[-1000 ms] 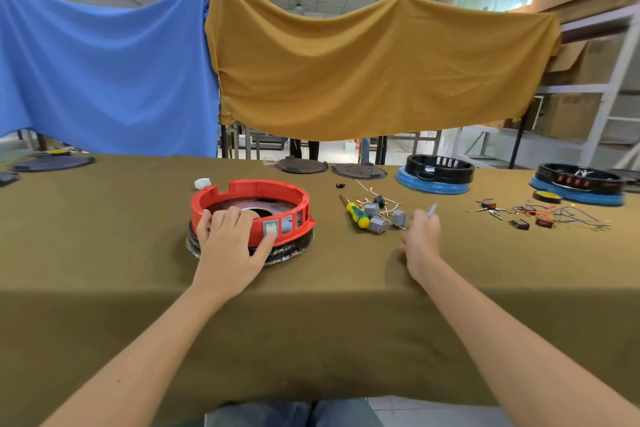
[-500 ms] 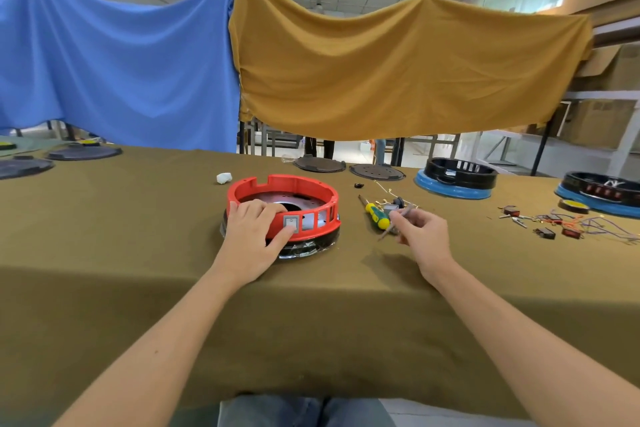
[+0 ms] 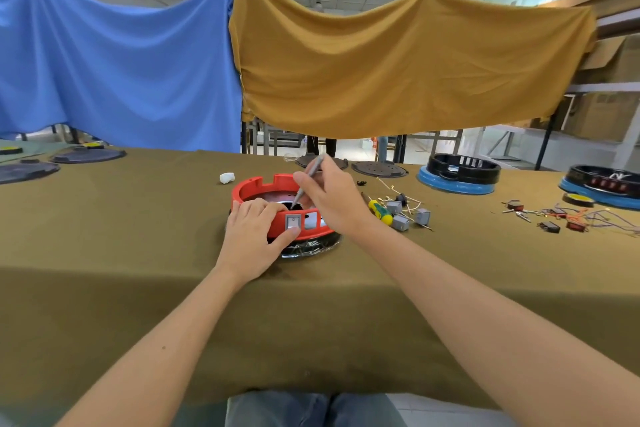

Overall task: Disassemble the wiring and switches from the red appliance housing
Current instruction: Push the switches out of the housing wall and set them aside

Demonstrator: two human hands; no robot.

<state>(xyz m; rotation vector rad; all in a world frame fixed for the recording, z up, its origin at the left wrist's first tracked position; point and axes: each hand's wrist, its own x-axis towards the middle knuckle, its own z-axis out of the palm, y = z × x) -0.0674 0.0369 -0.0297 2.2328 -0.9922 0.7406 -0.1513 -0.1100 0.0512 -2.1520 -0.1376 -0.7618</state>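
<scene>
A red ring-shaped appliance housing (image 3: 256,188) sits on a shiny metal base on the olive table. A grey rocker switch (image 3: 293,222) is set in its front wall. My left hand (image 3: 254,239) grips the front rim, fingers curled inside and thumb pressed just below the switch. My right hand (image 3: 334,198) holds a thin grey tool (image 3: 306,180) like a pen, its tip pointing down inside the housing behind the switch. Several removed grey switches with wires (image 3: 403,215) lie to the right.
A green-and-yellow screwdriver (image 3: 379,210) lies beside the loose switches. Further right are red switches and tangled wires (image 3: 568,218), two black housings on blue bases (image 3: 457,173), dark discs (image 3: 379,169) at the back, and a white lump (image 3: 227,177) left of the housing.
My right hand picked up the thin grey tool from beside the loose switches and carried it left over the red housing. The left hand kept its hold on the rim.
</scene>
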